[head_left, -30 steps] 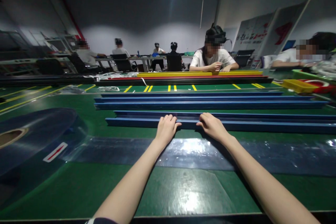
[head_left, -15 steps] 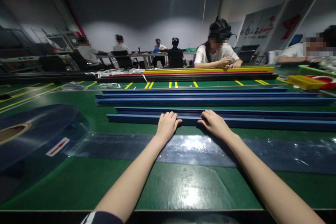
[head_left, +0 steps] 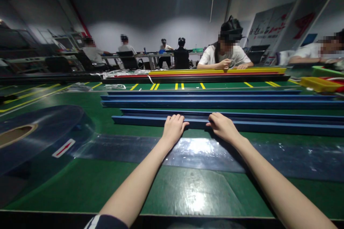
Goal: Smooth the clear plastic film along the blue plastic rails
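My left hand [head_left: 174, 127] and my right hand [head_left: 221, 125] are closed a short way apart on the nearest blue channel strip [head_left: 139, 120], fingers curled over it and thumbs on the near side. Another blue strip [head_left: 268, 115] lies right behind it. Farther back are more blue strips [head_left: 150, 104], parallel to these. Between my forearms and beneath them, a clear plastic sheet [head_left: 199, 150] runs across the green table [head_left: 193, 193]. The sheet reaches a large clear roll [head_left: 48, 121] on the left, which has a label with a red arrow [head_left: 63, 148].
Beyond the blue strips lie yellow, red and black strips [head_left: 204, 78] and crumpled clear wrap [head_left: 114, 86]. A person [head_left: 228, 53] sits behind them, holding something small. A yellow tray [head_left: 318, 84] stands at the right. Other people sit at far tables.
The whole view has shifted slightly, so things appear a little farther right. Both my hands keep their place on the near blue strip. The seated person's hand and head have moved a little.
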Action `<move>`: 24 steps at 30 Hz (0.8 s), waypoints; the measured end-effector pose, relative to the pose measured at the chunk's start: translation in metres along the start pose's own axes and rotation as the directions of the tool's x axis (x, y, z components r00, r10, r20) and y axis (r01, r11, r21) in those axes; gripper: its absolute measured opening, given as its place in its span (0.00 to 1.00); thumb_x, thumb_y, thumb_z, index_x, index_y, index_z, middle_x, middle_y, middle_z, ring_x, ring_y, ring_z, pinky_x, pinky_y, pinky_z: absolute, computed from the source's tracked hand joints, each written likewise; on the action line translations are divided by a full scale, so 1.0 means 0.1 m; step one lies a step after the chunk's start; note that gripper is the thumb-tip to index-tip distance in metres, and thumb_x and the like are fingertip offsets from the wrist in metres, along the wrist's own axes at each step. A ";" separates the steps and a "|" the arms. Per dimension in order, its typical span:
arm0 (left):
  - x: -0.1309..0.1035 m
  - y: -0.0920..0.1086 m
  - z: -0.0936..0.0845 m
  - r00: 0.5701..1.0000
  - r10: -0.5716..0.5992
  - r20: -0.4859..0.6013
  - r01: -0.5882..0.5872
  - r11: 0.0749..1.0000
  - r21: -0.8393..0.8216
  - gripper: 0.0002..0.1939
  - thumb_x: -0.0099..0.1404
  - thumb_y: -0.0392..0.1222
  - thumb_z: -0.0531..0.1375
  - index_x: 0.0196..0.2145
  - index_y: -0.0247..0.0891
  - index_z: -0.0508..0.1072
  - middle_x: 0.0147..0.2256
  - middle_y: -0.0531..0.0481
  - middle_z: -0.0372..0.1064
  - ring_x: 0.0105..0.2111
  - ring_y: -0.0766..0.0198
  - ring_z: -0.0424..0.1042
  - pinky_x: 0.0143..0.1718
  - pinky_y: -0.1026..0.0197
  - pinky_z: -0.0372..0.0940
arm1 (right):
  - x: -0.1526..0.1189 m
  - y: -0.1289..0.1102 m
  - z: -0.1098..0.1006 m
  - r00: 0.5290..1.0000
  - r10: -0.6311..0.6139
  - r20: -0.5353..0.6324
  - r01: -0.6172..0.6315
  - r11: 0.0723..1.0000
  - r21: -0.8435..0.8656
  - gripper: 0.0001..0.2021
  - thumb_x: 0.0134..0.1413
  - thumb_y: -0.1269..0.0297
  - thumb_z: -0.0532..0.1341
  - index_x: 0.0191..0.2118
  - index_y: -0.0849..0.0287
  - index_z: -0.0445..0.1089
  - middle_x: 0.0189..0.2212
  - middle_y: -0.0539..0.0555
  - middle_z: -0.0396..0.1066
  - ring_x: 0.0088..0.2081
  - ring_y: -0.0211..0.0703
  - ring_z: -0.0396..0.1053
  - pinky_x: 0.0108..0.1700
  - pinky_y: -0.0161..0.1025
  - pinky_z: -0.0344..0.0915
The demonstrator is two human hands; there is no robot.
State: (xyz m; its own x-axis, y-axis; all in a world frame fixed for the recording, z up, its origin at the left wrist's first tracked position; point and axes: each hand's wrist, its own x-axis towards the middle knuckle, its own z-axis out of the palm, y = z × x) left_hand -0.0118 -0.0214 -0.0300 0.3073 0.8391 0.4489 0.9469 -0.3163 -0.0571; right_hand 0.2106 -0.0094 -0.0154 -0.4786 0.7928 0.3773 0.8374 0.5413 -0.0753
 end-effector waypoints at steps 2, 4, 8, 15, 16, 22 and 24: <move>-0.01 0.02 -0.01 1.000 0.003 0.003 -0.003 1.000 0.002 0.14 0.67 0.50 0.50 0.34 0.38 0.67 0.35 0.47 0.69 0.38 0.59 0.65 0.37 0.58 0.52 | -0.01 0.00 -0.03 1.000 0.009 0.015 -0.009 1.000 -0.003 0.05 0.57 0.65 0.53 0.33 0.58 0.64 0.33 0.55 0.68 0.36 0.44 0.63 0.34 0.37 0.55; -0.01 0.04 -0.02 1.000 0.010 0.005 -0.010 1.000 -0.002 0.14 0.66 0.50 0.50 0.34 0.38 0.67 0.35 0.47 0.69 0.38 0.59 0.65 0.37 0.58 0.52 | -0.02 0.01 -0.05 0.999 0.018 0.031 -0.018 1.000 -0.005 0.05 0.56 0.65 0.53 0.32 0.58 0.64 0.33 0.56 0.68 0.37 0.45 0.64 0.33 0.37 0.55; -0.02 0.08 -0.03 1.000 0.024 0.005 -0.024 1.000 -0.017 0.14 0.66 0.50 0.51 0.34 0.38 0.68 0.35 0.47 0.69 0.38 0.59 0.65 0.37 0.57 0.52 | -0.05 0.05 -0.07 0.997 0.044 0.061 -0.044 0.999 -0.006 0.05 0.56 0.64 0.54 0.32 0.57 0.64 0.33 0.56 0.69 0.38 0.45 0.65 0.32 0.37 0.55; -0.03 0.08 -0.02 0.999 0.033 -0.010 -0.033 0.999 -0.042 0.15 0.66 0.51 0.50 0.34 0.38 0.68 0.34 0.48 0.68 0.38 0.59 0.65 0.37 0.58 0.53 | -0.07 0.09 -0.05 0.997 0.015 0.073 -0.019 0.998 0.055 0.06 0.56 0.64 0.53 0.34 0.58 0.65 0.34 0.56 0.68 0.38 0.44 0.64 0.36 0.37 0.58; -0.03 0.08 -0.01 0.999 0.032 -0.011 -0.033 0.999 -0.040 0.15 0.66 0.51 0.50 0.34 0.38 0.68 0.34 0.48 0.68 0.37 0.59 0.65 0.36 0.58 0.53 | -0.07 0.10 -0.04 0.998 0.012 0.069 -0.016 0.998 0.060 0.06 0.56 0.64 0.53 0.34 0.58 0.65 0.34 0.56 0.68 0.38 0.44 0.64 0.36 0.37 0.58; -0.02 0.04 0.00 0.999 0.045 -0.016 -0.045 0.999 -0.021 0.16 0.66 0.53 0.49 0.33 0.38 0.67 0.34 0.48 0.68 0.37 0.60 0.66 0.36 0.59 0.55 | -0.08 0.09 -0.04 0.999 -0.007 0.048 0.004 0.999 0.052 0.07 0.57 0.63 0.52 0.32 0.58 0.64 0.33 0.56 0.67 0.37 0.44 0.64 0.35 0.36 0.58; -0.02 0.02 0.01 0.998 0.058 -0.014 -0.058 0.998 -0.024 0.17 0.66 0.54 0.49 0.34 0.38 0.67 0.34 0.48 0.68 0.37 0.60 0.66 0.36 0.59 0.55 | -0.07 0.09 -0.04 0.999 -0.006 0.048 0.004 0.999 0.048 0.07 0.57 0.63 0.52 0.32 0.58 0.64 0.32 0.55 0.67 0.36 0.43 0.64 0.35 0.36 0.57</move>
State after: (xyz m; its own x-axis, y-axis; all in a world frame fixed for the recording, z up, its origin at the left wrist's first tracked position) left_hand -0.0104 -0.0227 -0.0318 0.3603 0.8129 0.4576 0.9249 -0.3752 -0.0617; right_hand 0.2228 -0.0113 -0.0156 -0.4960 0.8019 0.3330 0.8217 0.5574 -0.1184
